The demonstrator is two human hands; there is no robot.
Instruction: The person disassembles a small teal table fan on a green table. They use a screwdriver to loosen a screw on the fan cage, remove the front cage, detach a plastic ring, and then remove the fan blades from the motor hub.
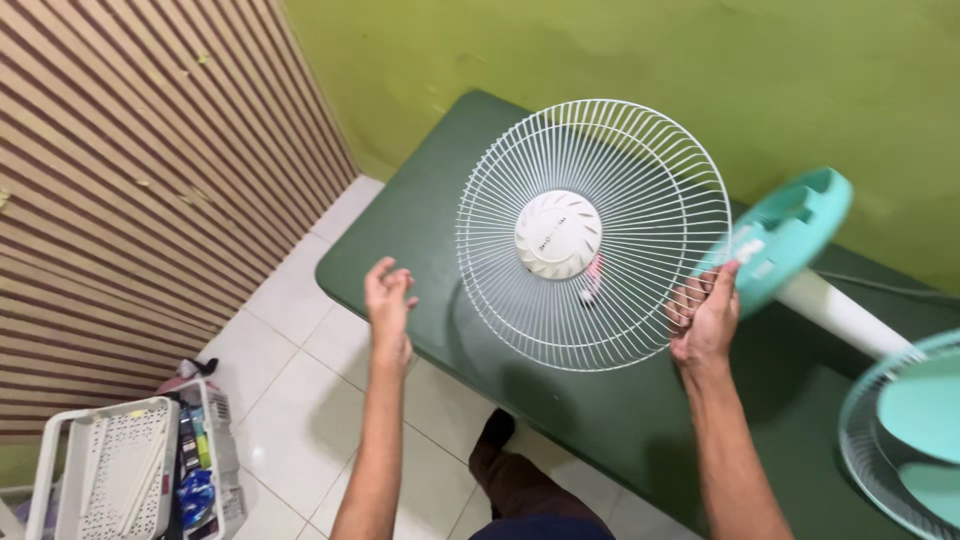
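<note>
Green walls (pixel 620 60) meet a slatted brown-striped panel (pixel 130 180) on the left, above a white tiled floor (pixel 290 370). Filling the middle is a dark green table (pixel 420 230), seen from above, its rounded near corner pointing toward the floor.

On the table's right side lies a dismantled stand fan: a teal motor housing (pixel 790 235) on a white pole (pixel 840 315), and at the far right edge a teal blade set inside a rear grille (pixel 900 440), partly cut off by the frame. Judging by this, the fan is already apart, with the front guard free of the body.

A round white wire fan guard (pixel 600 160), with a white hub at its centre, is held upright above the table. The right hand (pixel 703 320) grips its lower right rim, fingers curled tight around the wires. The left hand (pixel 388 305) hovers just off the guard's left edge, fingers spread and loosely bent, touching nothing.

Open table surface lies beneath and left of the guard; the housing sits close on its right. A white plastic basket (pixel 120 470) holding small items stands on the floor at lower left, well apart.
</note>
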